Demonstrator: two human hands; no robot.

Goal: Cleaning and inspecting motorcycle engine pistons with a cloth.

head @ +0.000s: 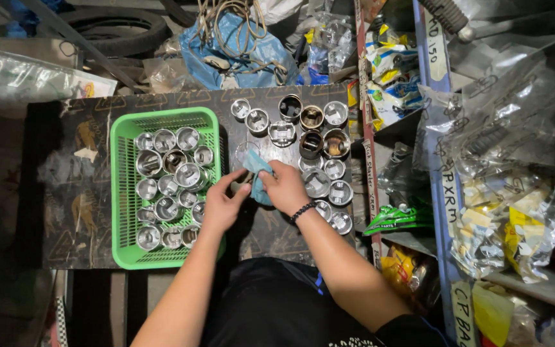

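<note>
My left hand (223,205) and my right hand (285,187) meet over the middle of a dark board (78,199). The right hand, with a black bead bracelet on its wrist, grips a light blue cloth (256,168). The left hand's fingers pinch something small against the cloth; it is mostly hidden. A green plastic basket (122,193) at my left holds several shiny metal pistons (173,160). More metal pistons (311,119) stand in rows on the board to the right of my hands.
Shelves at the right carry plastic-wrapped parts (515,218) and a green packet (396,218). A blue bag with coiled rope (239,45) and a tyre (123,26) lie beyond the board. My dark-clothed lap is below.
</note>
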